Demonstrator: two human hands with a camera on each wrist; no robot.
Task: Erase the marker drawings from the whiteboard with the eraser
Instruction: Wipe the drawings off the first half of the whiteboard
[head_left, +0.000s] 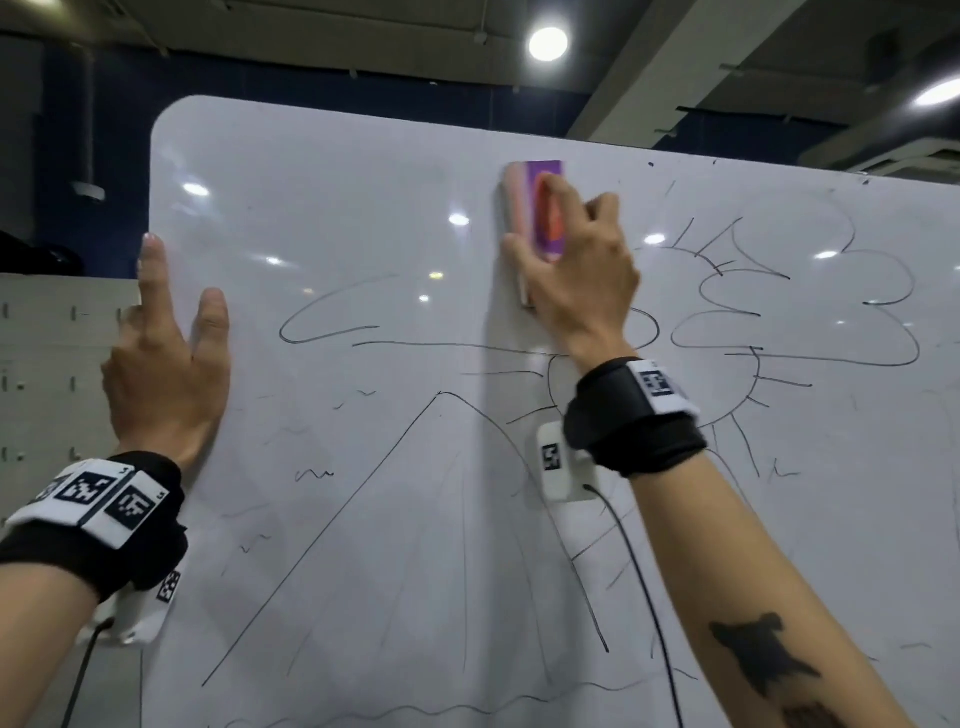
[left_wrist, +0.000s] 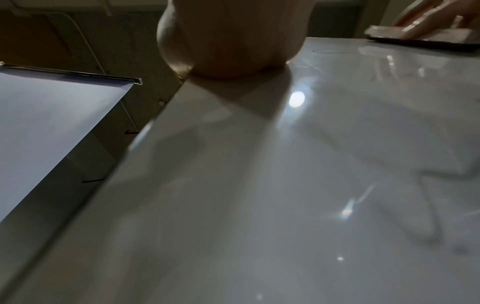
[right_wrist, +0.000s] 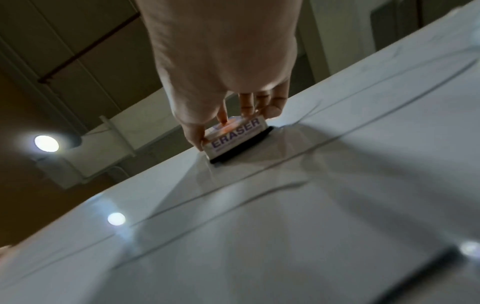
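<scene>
Up high, right hand (head_left: 574, 265) gripping eraser (head_left: 540, 208) against whiteboard (head_left: 363, 208), left hand (head_left: 166, 364) flat-fingered at its left edge

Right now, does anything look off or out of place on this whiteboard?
Nothing stands out. The right hand grips the eraser flat against the whiteboard near its top edge, and the left hand rests on the board's left edge. The marker drawings of sun, clouds and mountain mostly remain, only partly wiped.
</scene>
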